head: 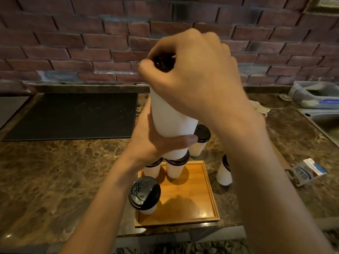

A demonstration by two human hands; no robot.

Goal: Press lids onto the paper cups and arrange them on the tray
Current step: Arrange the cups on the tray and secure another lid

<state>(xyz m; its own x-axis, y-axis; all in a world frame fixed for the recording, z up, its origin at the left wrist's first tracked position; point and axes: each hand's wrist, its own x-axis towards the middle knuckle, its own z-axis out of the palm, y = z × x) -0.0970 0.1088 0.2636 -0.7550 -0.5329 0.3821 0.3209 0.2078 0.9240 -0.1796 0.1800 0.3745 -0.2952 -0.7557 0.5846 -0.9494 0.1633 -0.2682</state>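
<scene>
Left hand [156, 142] grips the white paper cup [170, 114] low; right hand [192, 70] clamps its black lid [163, 64] on top.

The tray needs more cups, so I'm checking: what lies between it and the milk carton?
Head view: a lidded paper cup stands on the counter between tray and milk carton.

A black mat [73, 116] lies on the marble counter [55, 171], left of the left hand [156, 142]. A brick wall [73, 43] stands beyond it. Right of the right hand [198, 74], a carton [306, 173] lies on its side, and a sink [322, 120] sits farther back.
</scene>
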